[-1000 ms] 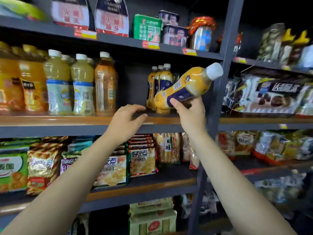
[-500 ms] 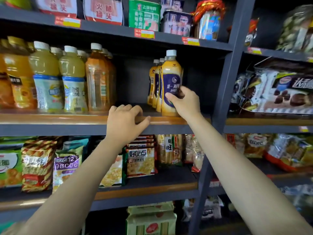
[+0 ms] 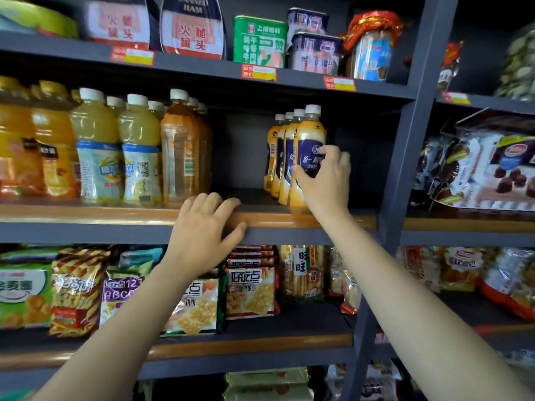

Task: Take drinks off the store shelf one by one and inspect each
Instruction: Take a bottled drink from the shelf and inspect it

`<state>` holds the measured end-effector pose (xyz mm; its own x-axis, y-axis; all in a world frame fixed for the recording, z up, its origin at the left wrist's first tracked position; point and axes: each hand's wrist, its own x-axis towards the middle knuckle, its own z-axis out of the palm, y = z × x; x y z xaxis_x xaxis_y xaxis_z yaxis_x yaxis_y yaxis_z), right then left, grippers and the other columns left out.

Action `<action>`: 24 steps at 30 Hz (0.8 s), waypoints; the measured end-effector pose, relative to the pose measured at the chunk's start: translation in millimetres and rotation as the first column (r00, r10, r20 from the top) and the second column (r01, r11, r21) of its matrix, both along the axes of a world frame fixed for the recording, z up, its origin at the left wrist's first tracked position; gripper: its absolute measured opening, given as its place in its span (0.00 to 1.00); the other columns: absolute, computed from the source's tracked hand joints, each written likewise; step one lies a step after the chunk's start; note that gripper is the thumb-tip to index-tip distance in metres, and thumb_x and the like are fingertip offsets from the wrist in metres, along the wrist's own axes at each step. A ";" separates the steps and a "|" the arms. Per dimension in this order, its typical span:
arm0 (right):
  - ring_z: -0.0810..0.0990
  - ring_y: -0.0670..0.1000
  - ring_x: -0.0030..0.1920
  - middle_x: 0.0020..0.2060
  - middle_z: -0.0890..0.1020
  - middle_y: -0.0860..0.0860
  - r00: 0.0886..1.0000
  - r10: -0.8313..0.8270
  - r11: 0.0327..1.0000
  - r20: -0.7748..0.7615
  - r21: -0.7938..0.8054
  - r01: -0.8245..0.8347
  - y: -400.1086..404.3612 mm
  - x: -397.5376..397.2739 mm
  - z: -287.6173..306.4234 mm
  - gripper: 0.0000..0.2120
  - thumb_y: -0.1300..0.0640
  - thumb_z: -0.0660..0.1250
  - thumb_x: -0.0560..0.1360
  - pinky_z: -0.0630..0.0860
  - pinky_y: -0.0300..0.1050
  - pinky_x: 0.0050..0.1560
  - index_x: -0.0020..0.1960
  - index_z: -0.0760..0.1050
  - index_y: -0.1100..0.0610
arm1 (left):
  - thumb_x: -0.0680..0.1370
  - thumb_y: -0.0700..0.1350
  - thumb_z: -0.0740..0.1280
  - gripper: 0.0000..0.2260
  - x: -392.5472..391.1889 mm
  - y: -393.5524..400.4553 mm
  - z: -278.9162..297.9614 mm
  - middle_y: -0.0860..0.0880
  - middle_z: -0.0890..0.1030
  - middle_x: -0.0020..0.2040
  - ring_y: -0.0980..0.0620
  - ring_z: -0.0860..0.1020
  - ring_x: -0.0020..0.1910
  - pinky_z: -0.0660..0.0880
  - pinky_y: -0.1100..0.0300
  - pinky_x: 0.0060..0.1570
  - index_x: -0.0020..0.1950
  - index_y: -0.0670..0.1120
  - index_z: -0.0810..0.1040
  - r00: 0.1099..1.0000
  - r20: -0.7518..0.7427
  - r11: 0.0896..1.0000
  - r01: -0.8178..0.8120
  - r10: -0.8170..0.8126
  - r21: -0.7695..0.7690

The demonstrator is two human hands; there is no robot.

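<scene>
Four bottles: stand in a row on the shelf (image 3: pixel 275 219)
Right hand (image 3: pixel 325 180): fingers curled round the front bottle (image 3: pixel 308 146)
Left hand (image 3: pixel 204 235): flat, fingers straight, resting on the shelf edge

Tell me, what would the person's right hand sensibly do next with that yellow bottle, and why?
Probably let go and draw back. The front yellow bottle stands upright on the wooden shelf edge, in line with its row, with the right hand wrapped round its label. The left hand rests on the shelf edge.
</scene>
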<state>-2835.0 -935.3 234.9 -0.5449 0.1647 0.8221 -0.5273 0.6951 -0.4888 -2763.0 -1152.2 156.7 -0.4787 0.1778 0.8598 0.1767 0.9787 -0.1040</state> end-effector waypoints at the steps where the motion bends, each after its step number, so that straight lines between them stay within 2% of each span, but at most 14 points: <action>1: 0.74 0.56 0.62 0.61 0.73 0.57 0.997 0.035 0.999 -0.076 0.007 -0.034 -8.0 4.8 -2.3 0.23 0.50 0.74 0.75 0.79 0.49 0.55 0.63 0.70 0.59 | 0.79 0.59 0.57 0.23 1.4 -12.1 -4.1 0.45 0.78 0.49 0.43 0.75 0.49 0.69 0.47 0.54 0.63 0.45 0.79 0.998 -0.043 0.999 -0.038 0.039 0.012; 3: 0.76 0.53 0.55 0.54 0.74 0.54 0.983 0.123 0.991 -0.137 0.063 -0.116 -27.6 10.9 -6.0 0.15 0.51 0.73 0.76 0.77 0.46 0.51 0.56 0.73 0.57 | 0.80 0.57 0.58 0.22 5.5 -35.7 -9.9 0.42 0.76 0.48 0.40 0.73 0.49 0.68 0.44 0.56 0.62 0.42 0.79 0.986 -0.121 0.993 -0.107 0.113 0.055; 5: 0.74 0.46 0.46 0.46 0.75 0.48 0.966 0.259 0.957 -0.027 0.141 -0.253 -52.4 14.8 -6.2 0.09 0.51 0.71 0.77 0.71 0.39 0.44 0.50 0.74 0.54 | 0.81 0.56 0.59 0.21 9.8 -56.5 -12.4 0.40 0.76 0.49 0.39 0.73 0.50 0.67 0.44 0.58 0.61 0.41 0.79 0.975 -0.150 0.984 -0.151 0.165 0.097; 7: 0.74 0.42 0.41 0.43 0.77 0.46 0.921 0.370 0.897 0.127 0.212 -0.389 -80.0 16.4 -3.6 0.08 0.49 0.71 0.77 0.68 0.37 0.41 0.48 0.76 0.53 | 0.81 0.56 0.59 0.21 14.2 -75.1 -15.2 0.40 0.77 0.51 0.38 0.73 0.52 0.66 0.44 0.61 0.60 0.40 0.79 0.967 -0.154 0.975 -0.185 0.203 0.123; 9: 0.77 0.43 0.43 0.44 0.79 0.46 0.852 0.450 0.836 0.267 0.210 -0.508 -107.6 16.6 3.7 0.11 0.48 0.72 0.77 0.72 0.40 0.44 0.54 0.78 0.54 | 0.82 0.57 0.59 0.21 18.1 -91.6 -18.7 0.40 0.78 0.53 0.38 0.73 0.54 0.65 0.43 0.67 0.60 0.40 0.79 0.959 -0.171 0.971 -0.207 0.225 0.120; 12: 0.80 0.48 0.52 0.50 0.79 0.47 0.720 0.526 0.783 0.453 0.074 -0.618 -147.1 10.1 15.5 0.20 0.44 0.73 0.75 0.79 0.46 0.53 0.60 0.71 0.53 | 0.82 0.58 0.61 0.22 20.9 -105.3 -23.1 0.41 0.79 0.54 0.38 0.75 0.55 0.63 0.43 0.72 0.63 0.41 0.78 0.958 -0.184 0.975 -0.208 0.219 0.077; 14: 0.80 0.50 0.57 0.54 0.80 0.48 0.659 0.559 0.769 0.503 -0.017 -0.639 -169.0 3.4 19.6 0.24 0.44 0.75 0.73 0.80 0.49 0.55 0.61 0.70 0.54 | 0.82 0.59 0.60 0.22 19.8 -106.5 -23.5 0.42 0.79 0.53 0.39 0.76 0.54 0.65 0.43 0.71 0.62 0.41 0.78 0.956 -0.203 0.977 -0.205 0.214 0.065; 16: 0.81 0.50 0.58 0.57 0.82 0.49 0.628 0.589 0.761 0.508 -0.089 -0.643 -184.8 -2.2 19.4 0.27 0.44 0.77 0.72 0.80 0.46 0.53 0.65 0.73 0.54 | 0.83 0.60 0.58 0.23 17.8 -107.2 -24.3 0.43 0.80 0.54 0.40 0.77 0.55 0.65 0.43 0.71 0.62 0.42 0.79 0.956 -0.220 0.981 -0.182 0.193 0.068; 20: 0.83 0.46 0.52 0.53 0.83 0.47 0.648 0.608 0.778 0.460 -0.183 -0.601 -193.2 -3.4 17.2 0.21 0.48 0.78 0.71 0.79 0.39 0.46 0.61 0.77 0.52 | 0.83 0.60 0.58 0.23 14.7 -111.1 -26.4 0.44 0.80 0.55 0.41 0.77 0.56 0.64 0.44 0.73 0.62 0.42 0.79 0.952 -0.258 0.986 -0.152 0.163 0.063; 24: 0.81 0.43 0.51 0.52 0.82 0.45 0.718 0.565 0.816 0.407 -0.150 -0.558 -180.0 3.7 17.1 0.23 0.49 0.77 0.72 0.77 0.39 0.47 0.63 0.74 0.51 | 0.82 0.59 0.60 0.22 14.0 -111.1 -26.9 0.44 0.80 0.54 0.41 0.77 0.55 0.65 0.44 0.72 0.61 0.43 0.79 0.951 -0.273 0.989 -0.137 0.148 0.061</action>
